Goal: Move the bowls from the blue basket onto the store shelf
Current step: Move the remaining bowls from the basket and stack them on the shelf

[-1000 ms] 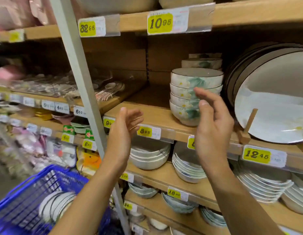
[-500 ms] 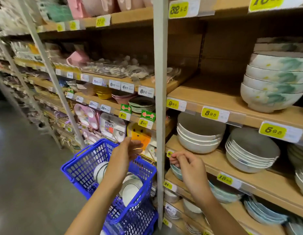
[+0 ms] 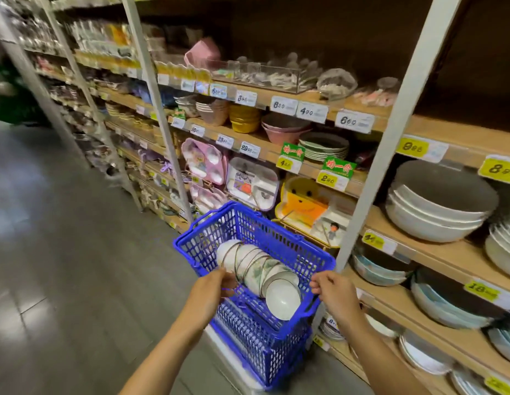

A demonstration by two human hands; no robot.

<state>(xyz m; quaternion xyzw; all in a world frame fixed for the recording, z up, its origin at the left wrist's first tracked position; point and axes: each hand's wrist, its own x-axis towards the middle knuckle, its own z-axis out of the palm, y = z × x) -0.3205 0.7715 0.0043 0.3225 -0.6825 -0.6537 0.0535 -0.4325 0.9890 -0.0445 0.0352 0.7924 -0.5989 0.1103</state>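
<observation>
The blue basket [image 3: 279,238] stands low in front of the shelving, on top of another blue basket. Inside it lies a row of white bowls [image 3: 255,266] on their sides, with dark rims and a faint green flower print; the nearest bowl [image 3: 283,298] faces me. My left hand [image 3: 209,295] is at the basket's near left rim, fingertips beside the row of bowls. My right hand [image 3: 333,292] hovers at the near right rim with loosely curled fingers and holds nothing. The wooden store shelf [image 3: 436,246] runs along the right.
White metal uprights [image 3: 390,143] divide the shelves, one right beside the basket. Stacks of large white bowls [image 3: 436,212] and plates fill the shelves on the right. Children's trays [image 3: 252,181] hang behind the basket. Grey aisle floor [image 3: 62,252] lies to the left.
My view turned left and down from the shelf stack of flowered bowls to the basket. Both hands dropped from shelf height to the basket's near rim.
</observation>
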